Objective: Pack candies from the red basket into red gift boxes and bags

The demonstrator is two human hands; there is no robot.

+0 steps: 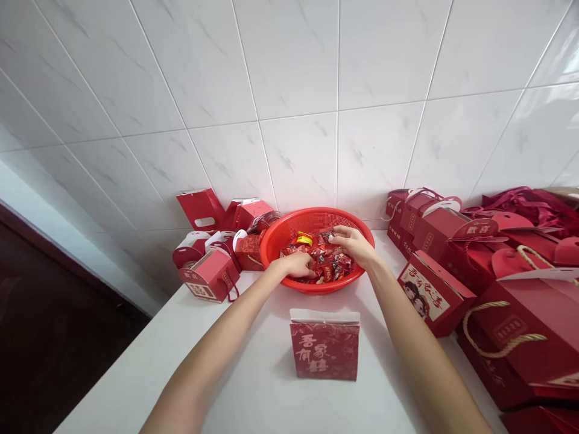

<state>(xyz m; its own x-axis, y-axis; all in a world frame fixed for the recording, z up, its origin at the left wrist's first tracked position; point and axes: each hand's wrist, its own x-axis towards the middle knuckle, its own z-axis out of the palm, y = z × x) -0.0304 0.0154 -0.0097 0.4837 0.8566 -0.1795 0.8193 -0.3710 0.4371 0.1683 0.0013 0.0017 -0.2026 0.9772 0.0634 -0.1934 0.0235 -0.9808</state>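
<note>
Standing on wht table (253, 361): red basket (319, 288), w/ red box (324, 352) on near side. L hand (296, 264) & R hand (350, 242) apart, both in basket, fingers at wrapped sweets (329, 272) inside; can't tell if either grips any.

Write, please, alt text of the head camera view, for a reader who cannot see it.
A person's left hand and right hand reach into a red perforated basket of small wrapped sweets on a white table. A red paper box stands nearer, between the forearms; more red boxes crowd both sides, before a tiled wall.
</note>
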